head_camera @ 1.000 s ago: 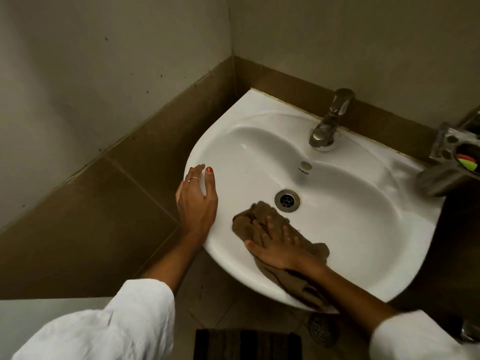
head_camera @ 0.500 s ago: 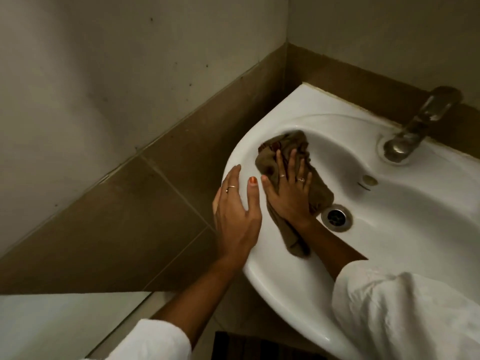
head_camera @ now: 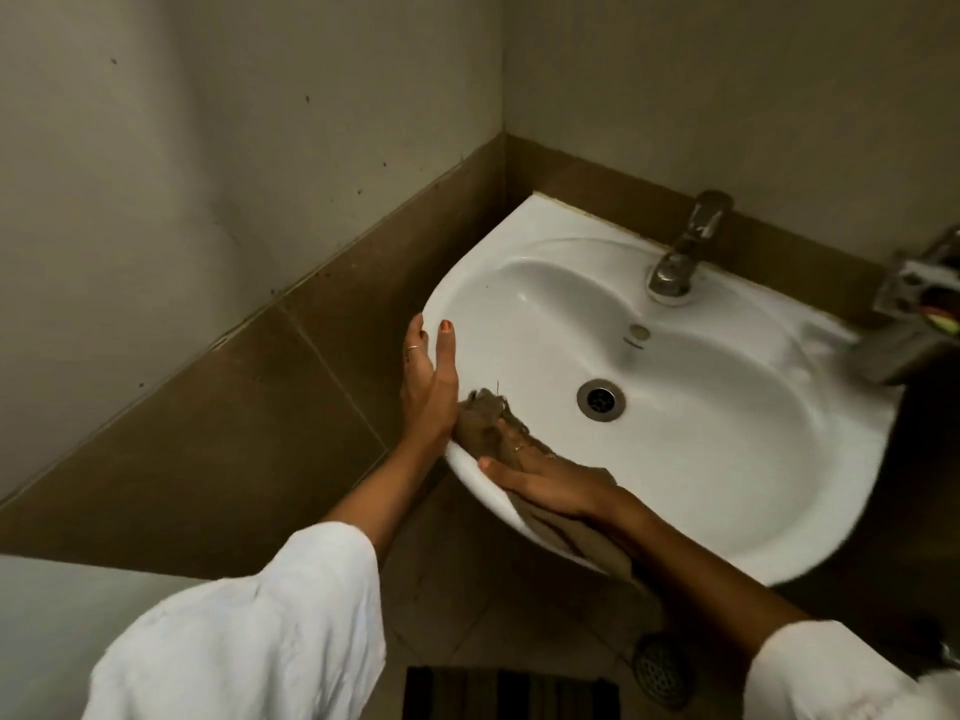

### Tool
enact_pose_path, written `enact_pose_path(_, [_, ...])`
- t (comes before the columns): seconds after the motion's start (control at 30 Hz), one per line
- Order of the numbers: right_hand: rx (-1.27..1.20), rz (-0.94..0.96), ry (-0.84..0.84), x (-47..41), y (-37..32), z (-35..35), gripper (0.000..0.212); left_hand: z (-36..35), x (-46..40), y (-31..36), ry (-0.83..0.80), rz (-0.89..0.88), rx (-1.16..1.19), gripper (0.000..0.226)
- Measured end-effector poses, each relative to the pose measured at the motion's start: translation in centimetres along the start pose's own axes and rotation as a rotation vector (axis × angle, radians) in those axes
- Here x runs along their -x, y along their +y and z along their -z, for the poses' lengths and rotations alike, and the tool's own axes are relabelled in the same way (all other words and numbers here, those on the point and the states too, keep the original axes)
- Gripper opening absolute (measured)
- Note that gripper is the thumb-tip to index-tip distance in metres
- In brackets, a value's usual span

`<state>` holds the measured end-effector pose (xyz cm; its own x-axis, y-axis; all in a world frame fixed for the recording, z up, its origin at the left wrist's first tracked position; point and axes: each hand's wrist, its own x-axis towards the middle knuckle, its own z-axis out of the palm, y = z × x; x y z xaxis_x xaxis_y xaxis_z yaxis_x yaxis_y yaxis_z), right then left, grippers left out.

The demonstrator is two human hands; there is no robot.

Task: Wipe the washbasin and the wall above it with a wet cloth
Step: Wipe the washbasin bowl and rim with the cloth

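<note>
A white washbasin (head_camera: 701, 449) is fixed in the corner, with a round drain (head_camera: 601, 400) and a chrome tap (head_camera: 685, 246) at the back. A brown wet cloth (head_camera: 480, 423) lies over the basin's front left rim and hangs down below it. My right hand (head_camera: 550, 480) lies flat on the cloth and presses it against the rim, fingers stretched out. My left hand (head_camera: 428, 376) rests on the basin's left edge, thumb on top of the rim, holding no object. The pale wall (head_camera: 727, 85) rises above a brown tile band.
A metal holder (head_camera: 930, 298) with coloured items hangs at the right, beside the basin. A brown tiled wall (head_camera: 208, 433) runs along the left. Below are a floor drain (head_camera: 662, 667) and a dark striped mat (head_camera: 509, 693).
My right hand has dragged the cloth from the basin's upper left wall down to the front left rim. My left hand stayed on the left edge. The view swung right.
</note>
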<state>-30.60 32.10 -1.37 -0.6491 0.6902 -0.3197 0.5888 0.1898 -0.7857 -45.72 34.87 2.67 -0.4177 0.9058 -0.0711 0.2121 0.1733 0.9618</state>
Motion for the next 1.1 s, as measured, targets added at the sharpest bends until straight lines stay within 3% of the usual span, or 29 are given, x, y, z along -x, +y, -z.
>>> enact_pose_path(0.1, [0.072,-0.036,-0.026,3.9,-1.7,0.3,0.067,0.6,-0.1,0.5,-0.075,0.071,0.055,0.067])
enact_pose_path(0.17, [0.278,0.059,0.076,7.0,-2.5,0.0,0.065,0.7,0.4,0.7,-0.097,0.079,0.037,0.067])
enact_pose_path(0.23, [0.531,0.171,0.235,9.8,-2.2,-0.8,0.076,0.6,1.1,0.6,-0.086,0.067,0.025,0.063])
enact_pose_path(0.3, [0.650,0.158,0.316,12.1,-0.8,-1.9,0.086,0.2,1.7,0.4,-0.070,0.050,-0.002,0.060])
enact_pose_path(0.4, [0.653,0.067,0.358,15.5,2.4,-1.9,0.081,-0.4,2.2,-0.1,-0.017,0.009,-0.117,0.061])
enact_pose_path(0.6, [0.602,0.028,0.604,20.8,8.6,3.7,0.042,-2.0,3.0,-1.0,0.096,-0.132,-0.488,0.062])
enact_pose_path(0.8, [0.483,-0.034,0.792,19.9,12.9,9.5,0.063,-2.7,2.9,-1.5,0.163,-0.149,-0.612,0.061])
enact_pose_path(1.1, [0.274,-0.304,0.895,17.2,13.9,14.2,0.055,-2.9,2.7,-1.4,0.198,-0.145,-0.625,0.061])
